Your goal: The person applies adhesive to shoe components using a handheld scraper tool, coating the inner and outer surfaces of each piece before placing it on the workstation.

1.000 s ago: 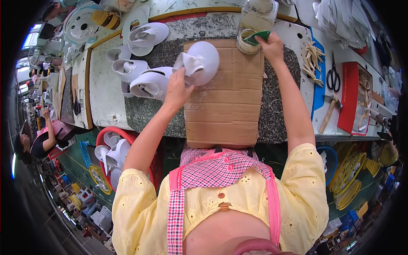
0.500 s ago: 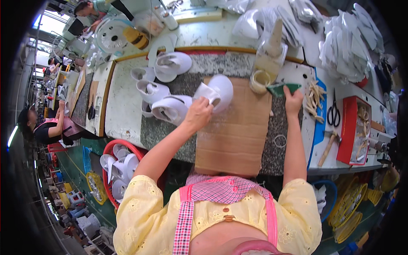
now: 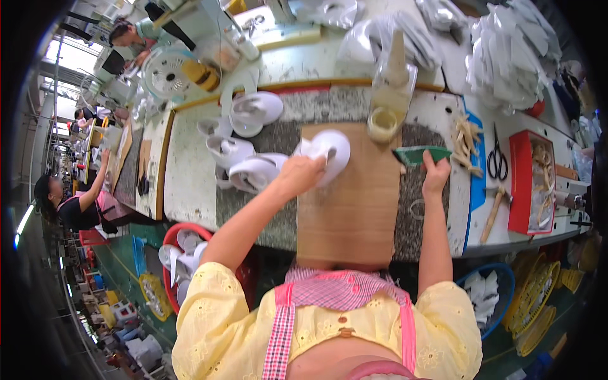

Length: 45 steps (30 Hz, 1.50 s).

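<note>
The green scraper (image 3: 415, 156), at the jar (image 3: 384, 125) a second ago, is now clear of it, near and right, clasped in the right hand's (image 3: 436, 172) grip; the jar visit looks finished. The left hand's (image 3: 301, 177) grip pinches the white piece (image 3: 335, 149) over the cardboard's (image 3: 348, 221) far left.

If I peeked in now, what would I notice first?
The white, rounded, shoe-like piece in the left hand, over the brown cardboard sheet, would probably catch you first. A flat green tool in the right hand, near the sheet's right edge, stands out too. So does the red rectangular box further right.
</note>
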Each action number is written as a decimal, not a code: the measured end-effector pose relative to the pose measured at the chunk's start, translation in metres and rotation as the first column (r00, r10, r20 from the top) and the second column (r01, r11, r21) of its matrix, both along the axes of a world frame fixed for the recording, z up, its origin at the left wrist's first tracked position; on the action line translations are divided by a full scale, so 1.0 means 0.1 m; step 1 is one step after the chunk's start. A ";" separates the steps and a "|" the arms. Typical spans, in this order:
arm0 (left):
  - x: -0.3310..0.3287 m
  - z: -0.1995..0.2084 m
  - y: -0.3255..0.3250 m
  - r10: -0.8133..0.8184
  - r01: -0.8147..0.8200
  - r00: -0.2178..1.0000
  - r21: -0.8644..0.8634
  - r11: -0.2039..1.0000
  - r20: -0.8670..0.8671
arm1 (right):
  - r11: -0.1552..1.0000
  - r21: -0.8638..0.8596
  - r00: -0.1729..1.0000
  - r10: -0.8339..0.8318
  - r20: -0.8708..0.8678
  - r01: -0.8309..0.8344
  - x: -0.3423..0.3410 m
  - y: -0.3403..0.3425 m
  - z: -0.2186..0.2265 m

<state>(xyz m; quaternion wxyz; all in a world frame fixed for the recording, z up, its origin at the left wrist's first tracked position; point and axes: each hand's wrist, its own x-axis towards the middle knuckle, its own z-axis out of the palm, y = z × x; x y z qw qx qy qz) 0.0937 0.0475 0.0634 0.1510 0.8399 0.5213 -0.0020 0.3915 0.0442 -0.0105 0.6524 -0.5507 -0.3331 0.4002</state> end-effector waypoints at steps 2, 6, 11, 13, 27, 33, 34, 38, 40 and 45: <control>0.07 0.14 -0.04 0.078 -0.077 0.996 -0.031 0.997 0.032 | 1.000 0.004 1.000 -0.002 -0.011 0.002 0.03 0.00 -0.05; 0.06 -0.32 -0.24 0.300 -0.292 0.954 -0.172 0.941 0.021 | 0.995 0.051 0.983 0.091 -0.156 -0.084 -0.19 -0.15 0.06; -0.02 -0.45 -0.28 0.473 -0.412 0.869 -0.320 0.853 0.144 | 0.950 0.015 0.904 0.300 -0.303 -0.311 -0.65 -0.37 -0.08; -0.11 -0.53 -0.31 0.543 -0.397 0.791 -0.438 0.806 0.282 | 0.914 0.026 0.856 0.389 -0.341 -0.405 -0.79 -0.45 -0.12; -0.28 -0.65 -0.41 0.923 -0.075 0.230 -0.940 0.332 0.308 | 0.919 -0.086 0.861 0.325 -0.391 -0.386 -1.45 -0.22 -0.48; -0.19 -0.55 -0.38 0.918 0.011 0.141 -0.928 0.373 0.371 | 0.910 0.046 0.911 0.412 -0.019 -0.411 -1.49 -0.36 -0.28; -0.19 -0.56 -0.40 0.933 0.014 0.112 -0.940 0.342 0.341 | 0.852 0.135 0.861 0.508 0.012 -0.505 -1.48 -0.47 -0.24; -0.16 -0.49 -0.34 0.914 0.123 0.180 -0.930 0.346 0.364 | 0.861 0.088 0.859 0.506 -0.076 -0.500 -1.36 -0.27 -0.02; -0.12 -0.44 -0.28 0.938 0.131 0.098 -0.939 0.318 0.331 | 0.869 0.108 0.875 0.483 0.022 -0.482 -1.33 -0.18 -0.13; -0.21 -0.51 -0.38 0.951 0.128 0.084 -0.950 0.285 0.297 | 0.673 0.268 0.725 0.640 0.256 -0.689 -1.30 -0.39 -0.16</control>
